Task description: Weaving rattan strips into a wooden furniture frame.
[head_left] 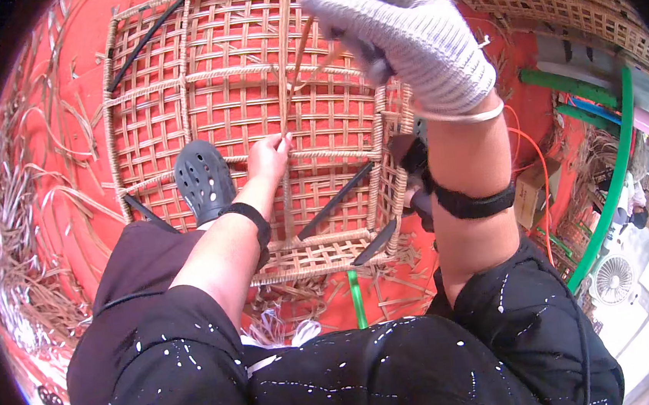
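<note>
Two hands work one thin cane strip over a square woven panel that lies on the red floor. The bare left hand sits low on the panel, its grip pinching the strip's lower end against the lattice near the middle. The gloved right hand is raised above the panel's far right part, fingers closed round the strip's upper end. So the strip's long axis runs steeply from the left hand up and slightly right to the glove, nearly along the panel's upright ribs. The left hand is the nearer one to the weave; the right holds its end well clear of it. A black clog presses on the panel's near left part, just beside the left wrist. Loose cane offcuts litter the floor to the left, and a green pipe curves past on the right.
</note>
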`<state>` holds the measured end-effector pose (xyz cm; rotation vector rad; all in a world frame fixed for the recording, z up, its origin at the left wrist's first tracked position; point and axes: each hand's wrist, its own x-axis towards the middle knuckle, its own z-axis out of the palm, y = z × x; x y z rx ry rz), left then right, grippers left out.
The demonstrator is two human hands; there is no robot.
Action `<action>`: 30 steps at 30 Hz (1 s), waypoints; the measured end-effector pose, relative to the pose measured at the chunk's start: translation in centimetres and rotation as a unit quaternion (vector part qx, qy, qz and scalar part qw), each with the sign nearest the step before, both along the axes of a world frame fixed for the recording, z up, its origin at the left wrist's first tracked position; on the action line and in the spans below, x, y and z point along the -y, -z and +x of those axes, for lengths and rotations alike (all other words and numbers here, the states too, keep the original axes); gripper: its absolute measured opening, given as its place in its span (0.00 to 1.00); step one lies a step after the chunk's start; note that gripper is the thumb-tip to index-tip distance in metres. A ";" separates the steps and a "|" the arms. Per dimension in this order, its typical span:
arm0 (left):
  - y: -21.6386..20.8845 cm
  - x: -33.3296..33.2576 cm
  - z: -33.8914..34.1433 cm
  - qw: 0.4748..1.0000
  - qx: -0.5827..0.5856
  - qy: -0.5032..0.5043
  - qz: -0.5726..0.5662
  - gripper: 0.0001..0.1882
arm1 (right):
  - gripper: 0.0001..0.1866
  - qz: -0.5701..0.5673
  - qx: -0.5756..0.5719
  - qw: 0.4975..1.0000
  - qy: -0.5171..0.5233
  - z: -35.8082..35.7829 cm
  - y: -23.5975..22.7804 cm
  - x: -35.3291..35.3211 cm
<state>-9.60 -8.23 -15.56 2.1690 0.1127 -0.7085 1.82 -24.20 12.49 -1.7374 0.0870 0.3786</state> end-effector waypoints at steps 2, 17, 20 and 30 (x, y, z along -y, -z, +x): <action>0.9 -0.4 0.2 0.998 -0.039 -0.022 -0.040 0.17 | 0.08 -0.046 0.095 0.991 0.086 1.0 2.4 0.4; 2.2 0.0 3.3 0.977 -0.202 -0.001 -0.076 0.18 | 0.27 0.211 -0.459 0.861 0.059 -7.3 26.2 -1.7; 2.8 -0.1 3.3 0.938 -0.275 -0.067 -0.201 0.18 | 0.19 0.016 -0.332 0.943 -0.028 -7.0 26.1 -1.5; 2.6 -0.2 2.9 0.955 -0.234 -0.049 -0.175 0.19 | 0.23 -0.102 -0.278 0.953 -0.068 -6.4 25.5 -2.5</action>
